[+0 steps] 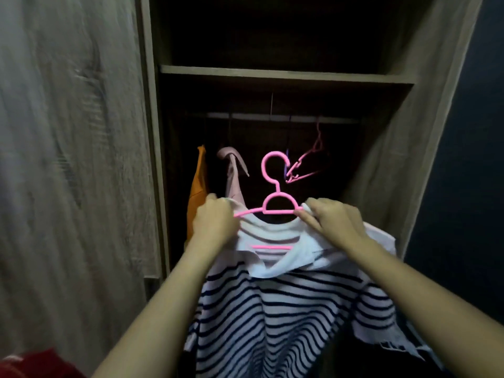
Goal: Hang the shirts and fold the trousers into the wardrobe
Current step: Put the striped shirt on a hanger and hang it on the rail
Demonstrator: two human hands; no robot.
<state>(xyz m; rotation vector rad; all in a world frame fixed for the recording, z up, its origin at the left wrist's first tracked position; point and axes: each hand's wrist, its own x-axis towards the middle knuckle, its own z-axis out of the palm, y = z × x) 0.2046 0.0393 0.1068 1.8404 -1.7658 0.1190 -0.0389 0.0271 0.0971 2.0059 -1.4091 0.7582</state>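
Observation:
A white shirt with dark stripes (275,309) hangs on a pink hanger (278,205) in front of the open wardrobe. My left hand (215,221) grips the shirt's left shoulder together with the hanger's left arm. At the other end, my right hand (331,218) pinches the shirt's right shoulder over the hanger. The hanger's hook points up, below the rail (272,117) and apart from it. An orange garment (197,192) and a pale pink garment (234,175) hang from the rail at the left.
Empty pink hangers (306,162) dangle from the rail at the right. A wooden shelf (286,73) crosses the wardrobe above the rail. The open wardrobe door (68,159) stands at the left. Something red (35,364) lies at the bottom left.

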